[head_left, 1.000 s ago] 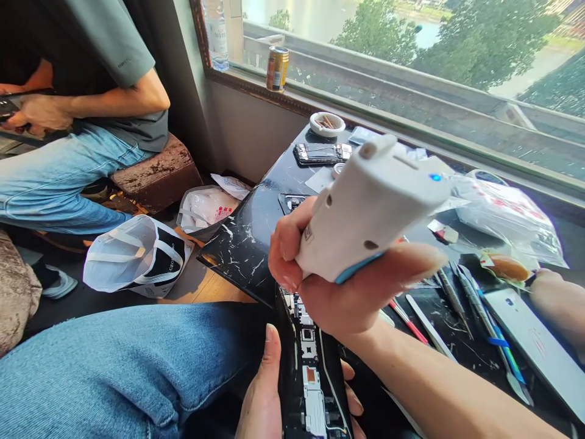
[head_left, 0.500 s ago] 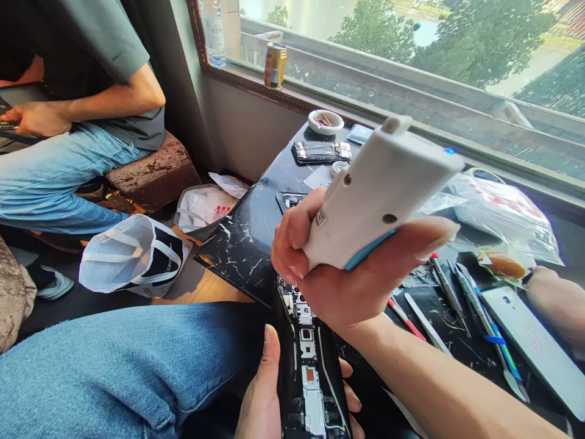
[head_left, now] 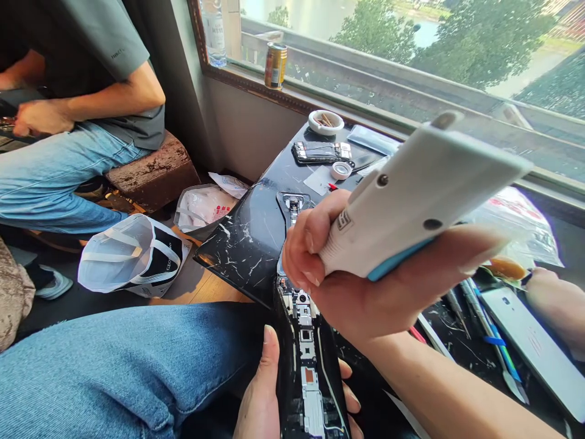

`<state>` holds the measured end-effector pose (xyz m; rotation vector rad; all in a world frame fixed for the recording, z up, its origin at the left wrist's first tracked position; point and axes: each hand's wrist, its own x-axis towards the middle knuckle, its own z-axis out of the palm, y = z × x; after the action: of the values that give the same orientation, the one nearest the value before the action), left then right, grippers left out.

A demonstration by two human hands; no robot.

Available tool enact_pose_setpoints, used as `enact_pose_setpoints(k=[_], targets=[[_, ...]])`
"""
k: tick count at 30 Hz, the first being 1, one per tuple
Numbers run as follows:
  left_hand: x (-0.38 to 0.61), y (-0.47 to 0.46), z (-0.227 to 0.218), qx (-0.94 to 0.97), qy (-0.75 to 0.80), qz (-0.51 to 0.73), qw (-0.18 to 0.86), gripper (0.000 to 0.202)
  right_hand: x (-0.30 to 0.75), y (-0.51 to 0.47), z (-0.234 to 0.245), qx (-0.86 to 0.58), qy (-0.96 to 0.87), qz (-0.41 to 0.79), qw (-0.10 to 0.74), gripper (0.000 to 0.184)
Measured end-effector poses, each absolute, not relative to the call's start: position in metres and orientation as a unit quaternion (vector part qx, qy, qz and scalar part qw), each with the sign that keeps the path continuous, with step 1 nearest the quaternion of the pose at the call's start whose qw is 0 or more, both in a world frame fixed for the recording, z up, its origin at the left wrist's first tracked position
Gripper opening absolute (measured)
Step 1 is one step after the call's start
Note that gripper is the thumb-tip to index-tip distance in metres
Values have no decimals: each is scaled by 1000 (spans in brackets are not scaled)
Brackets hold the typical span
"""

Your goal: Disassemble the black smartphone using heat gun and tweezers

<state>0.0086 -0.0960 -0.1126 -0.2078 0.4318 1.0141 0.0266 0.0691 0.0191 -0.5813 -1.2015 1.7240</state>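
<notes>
Low in the head view, my left hand [head_left: 260, 390] wraps round an opened phone [head_left: 313, 396], thumb on its left edge and fingertips on its right. Its silver shields, boards and thin cables are exposed. Above it, my right hand [head_left: 365, 286] grips a white handheld tool [head_left: 425, 189] with a blue trigger-like strip and dark screw holes. This tool is tilted, its wide end up and to the right. Exactly what kind it is I cannot make out. My right hand hides part of the phone's top end.
On the black marbled table [head_left: 237, 238] are an ashtray [head_left: 325, 122], another dismantled phone [head_left: 321, 152], tweezers [head_left: 484, 317] and a white phone [head_left: 534, 347]. A blurred hand [head_left: 557, 305] is at right. Bags [head_left: 132, 253] stand left, near a seated person [head_left: 91, 91]. A can [head_left: 275, 66] sits on the sill.
My right hand has moved the white tool rightward and closer to the camera, uncovering more of the table behind. My left hand and the opened phone have stayed nearly still.
</notes>
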Motion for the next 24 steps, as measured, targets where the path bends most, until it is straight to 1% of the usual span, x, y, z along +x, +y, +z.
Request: enact_pose_setpoints(k=[8, 13, 20, 24], targets=[[7, -95, -110, -101, 202, 477, 849, 108, 29, 67, 11, -228, -492, 711, 447, 58], [7, -96, -111, -100, 202, 478, 849, 107, 27, 66, 12, -229, -484, 725, 434, 54], [8, -95, -108, -117, 208, 488, 840, 108, 30, 60, 0, -205, -527, 697, 441, 55], [8, -94, -105, -127, 211, 487, 838, 108, 31, 58, -5, -197, -520, 695, 455, 54]])
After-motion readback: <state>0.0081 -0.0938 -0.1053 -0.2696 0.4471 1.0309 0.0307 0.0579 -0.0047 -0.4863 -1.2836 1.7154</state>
